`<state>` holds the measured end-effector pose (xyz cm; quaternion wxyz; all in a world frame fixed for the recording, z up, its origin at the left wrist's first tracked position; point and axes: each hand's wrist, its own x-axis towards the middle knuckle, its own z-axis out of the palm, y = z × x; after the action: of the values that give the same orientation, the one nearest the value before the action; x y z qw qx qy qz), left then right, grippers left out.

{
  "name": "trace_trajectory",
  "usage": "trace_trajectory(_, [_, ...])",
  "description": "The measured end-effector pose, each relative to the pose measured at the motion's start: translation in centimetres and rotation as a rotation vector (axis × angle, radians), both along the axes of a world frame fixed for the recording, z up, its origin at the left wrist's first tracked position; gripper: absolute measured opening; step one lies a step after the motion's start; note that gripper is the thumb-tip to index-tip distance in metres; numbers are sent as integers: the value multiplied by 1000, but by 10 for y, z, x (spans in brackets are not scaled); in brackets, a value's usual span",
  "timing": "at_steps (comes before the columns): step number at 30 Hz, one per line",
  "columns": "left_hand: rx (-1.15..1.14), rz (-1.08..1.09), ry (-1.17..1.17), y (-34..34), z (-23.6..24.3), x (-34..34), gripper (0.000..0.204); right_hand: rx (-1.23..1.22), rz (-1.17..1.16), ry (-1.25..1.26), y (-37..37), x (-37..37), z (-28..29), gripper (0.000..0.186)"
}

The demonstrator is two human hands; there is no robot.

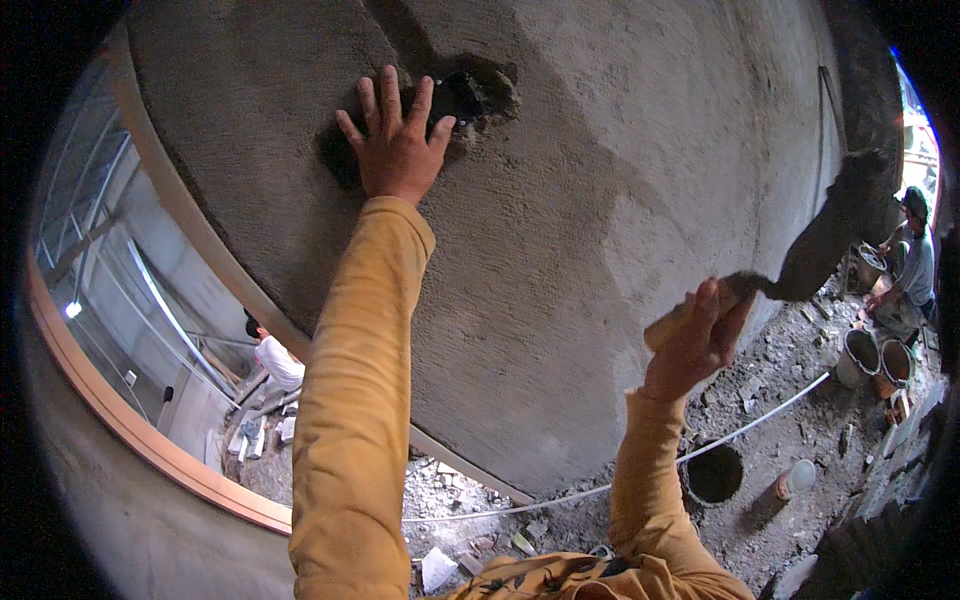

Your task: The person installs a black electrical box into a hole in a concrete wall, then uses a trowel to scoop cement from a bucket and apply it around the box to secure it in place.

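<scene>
The trowel (835, 230) is gripped by its handle (667, 328) in the right hand (692, 345), with the fingers wrapped around it. It is held low and to the right of the dark recess (462, 98) in the wall (540, 260), well apart from it. The blade's long axis is aimed up and to the right, away from the recess. The left hand (400, 160) is nearer to that opening: it is held open, fingers spread, just beside the recess; how firmly it is pressed cannot be told.

The wall is coated in grey plaster, finely ridged and grainy, with darker, damp-looking patches broken by paler areas. The recess is ringed by a rough, crumbled edge. The trowel's blade is seen as a dark, long, tapering shape, while its handle is tan and wood-like. Both arms are covered by mustard-yellow cloth sleeves (355, 400), creased along the left forearm. Below, the ground (760, 420) is strewn with pale, angular rubble, crossed by a thin white hose-like line (560, 498).
</scene>
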<state>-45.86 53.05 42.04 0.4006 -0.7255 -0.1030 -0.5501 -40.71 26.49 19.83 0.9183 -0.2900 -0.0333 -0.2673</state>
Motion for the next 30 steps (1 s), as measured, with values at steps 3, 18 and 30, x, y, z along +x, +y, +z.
trace_trajectory(3, [-17,-6,3,0,0,-1,56,-94,-198,-42,27,3,32,53])
trace_trajectory(18, [-34,-33,-2,-4,-1,0,54,-602,792,-198,52,-37,-48,43])
trace_trajectory(30, [-43,-64,-19,-6,0,2,50,-1573,558,-678,-38,123,7,33])
